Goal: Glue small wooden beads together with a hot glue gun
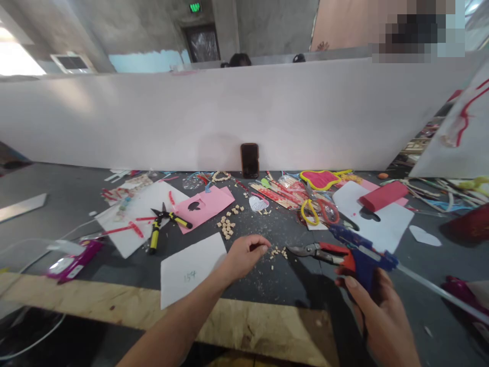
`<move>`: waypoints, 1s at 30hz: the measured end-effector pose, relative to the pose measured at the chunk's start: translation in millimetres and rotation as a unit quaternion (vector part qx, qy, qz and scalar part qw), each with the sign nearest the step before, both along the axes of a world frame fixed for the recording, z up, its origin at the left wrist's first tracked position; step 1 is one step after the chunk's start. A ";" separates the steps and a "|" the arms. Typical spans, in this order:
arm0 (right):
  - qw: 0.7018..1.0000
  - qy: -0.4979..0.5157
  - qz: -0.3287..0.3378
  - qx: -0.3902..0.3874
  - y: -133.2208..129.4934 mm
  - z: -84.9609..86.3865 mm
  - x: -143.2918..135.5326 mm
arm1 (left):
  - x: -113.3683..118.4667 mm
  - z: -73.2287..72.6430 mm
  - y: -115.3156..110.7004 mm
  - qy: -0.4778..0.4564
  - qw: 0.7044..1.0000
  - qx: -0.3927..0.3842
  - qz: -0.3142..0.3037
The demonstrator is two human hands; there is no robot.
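My right hand (376, 306) is wrapped round the handle of a blue hot glue gun (364, 260), and a long translucent glue stick (439, 290) sticks out of its back end. The gun's nozzle points up and left. My left hand (246, 255) is closed in a pinch just above the table; anything between the fingertips is too small to make out. Right beside those fingertips lie several tiny pale pieces (280, 252). Red-handled pruning shears (317, 250) lie between my hands. A white paper heart (259, 204) with a rough, crumb-like surface lies further back.
Small beige cubes (226, 226) are piled left of centre. Yellow-black pliers (162, 224) rest near pink card (204, 206). White paper (193, 267) marked 154 lies under my left forearm. A phone (250, 160) leans on the white partition (171, 122). Scissors (317, 211) lie right of centre.
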State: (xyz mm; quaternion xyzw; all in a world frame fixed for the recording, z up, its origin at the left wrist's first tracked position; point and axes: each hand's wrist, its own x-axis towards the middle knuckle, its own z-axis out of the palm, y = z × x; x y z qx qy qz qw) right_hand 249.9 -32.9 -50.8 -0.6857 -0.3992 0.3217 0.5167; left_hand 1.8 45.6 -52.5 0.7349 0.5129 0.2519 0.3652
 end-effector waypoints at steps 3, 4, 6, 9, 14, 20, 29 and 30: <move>0.995 0.082 0.047 -0.018 -3.9 2.2 -11.9 | 1.7 -3.7 -4.7 -0.220 0.963 -0.146 0.048; 0.994 0.087 0.062 -0.019 -4.5 2.2 -16.5 | 2.6 -4.6 -5.5 -0.285 0.938 -0.187 0.060; 0.991 0.081 0.103 -0.017 -6.2 0.5 -25.5 | 3.9 -6.2 -5.8 -0.365 0.898 -0.236 0.071; 0.989 0.041 0.145 -0.014 -10.8 -6.4 -35.8 | 3.9 -8.4 -3.8 -0.423 0.862 -0.266 0.082; 0.983 -0.013 0.178 -0.047 -18.6 -20.5 -45.5 | 1.2 -14.3 -0.4 -0.445 0.848 -0.268 0.100; 0.981 -0.009 0.184 -0.061 -17.4 -28.6 -55.4 | 0.5 -19.8 -1.1 -0.440 0.857 -0.245 0.113; 0.986 0.006 0.165 -0.031 -13.2 -28.4 -61.5 | 1.0 -20.8 -3.1 -0.439 0.864 -0.227 0.099; 0.986 0.005 0.163 -0.028 -13.3 -28.0 -61.6 | 1.1 -20.9 -3.3 -0.439 0.864 -0.226 0.099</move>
